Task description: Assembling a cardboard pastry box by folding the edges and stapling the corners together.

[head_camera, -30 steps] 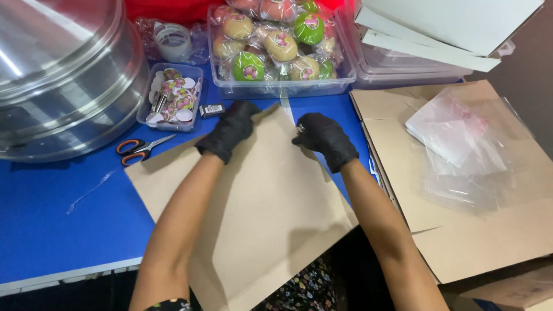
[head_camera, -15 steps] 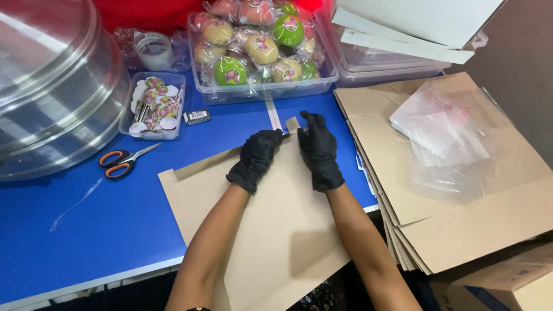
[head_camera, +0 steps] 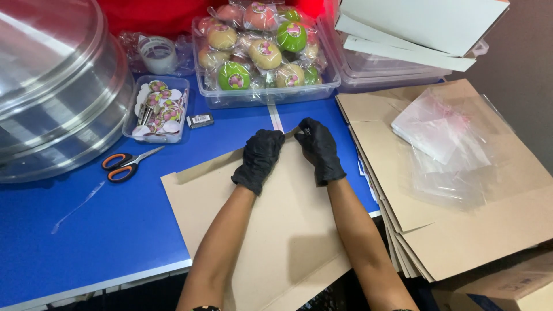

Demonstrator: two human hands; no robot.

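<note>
Here both gloved hands pinch the far edge of the cardboard point(head_camera: 271, 230), left hand point(head_camera: 260, 158) beside right hand point(head_camera: 319, 148). The cardboard lies flat on the blue desk point(head_camera: 103, 230), near scissors point(head_camera: 128, 164).

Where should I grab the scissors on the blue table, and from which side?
Take the scissors by the orange-and-black loop handles at their left end, coming from above on the near-left side. They lie flat and shut, blades pointing up-right toward the sticker tray, so the loops are the safe, open end. Both hands are on the cardboard.
</note>
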